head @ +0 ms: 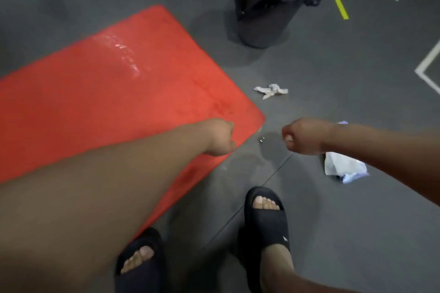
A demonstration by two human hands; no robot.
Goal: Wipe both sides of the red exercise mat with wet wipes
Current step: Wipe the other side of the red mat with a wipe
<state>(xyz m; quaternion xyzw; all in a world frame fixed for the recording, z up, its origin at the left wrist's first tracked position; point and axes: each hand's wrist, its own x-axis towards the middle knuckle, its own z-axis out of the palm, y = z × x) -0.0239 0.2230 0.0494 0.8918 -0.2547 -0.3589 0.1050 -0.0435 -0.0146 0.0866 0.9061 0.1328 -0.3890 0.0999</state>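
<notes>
One face of the red mat (107, 93), flat on the floor (345, 107), shows wet sheen: judged wiped; underside unverified. Left hand (221, 138) and right hand (302, 137) curled into fists, nothing visibly held

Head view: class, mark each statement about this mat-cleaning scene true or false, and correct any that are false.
1. The red exercise mat lies flat on the grey floor. True.
2. A crumpled wipe lies on the mat. False: it lies on the floor, apart from the mat's edge.
3. The bin stands upright beyond the mat. True.
4. The right hand holds a wipe. False: its fingers are curled and no wipe shows in them.
5. The person is barefoot. False: both feet wear dark sandals.
</notes>
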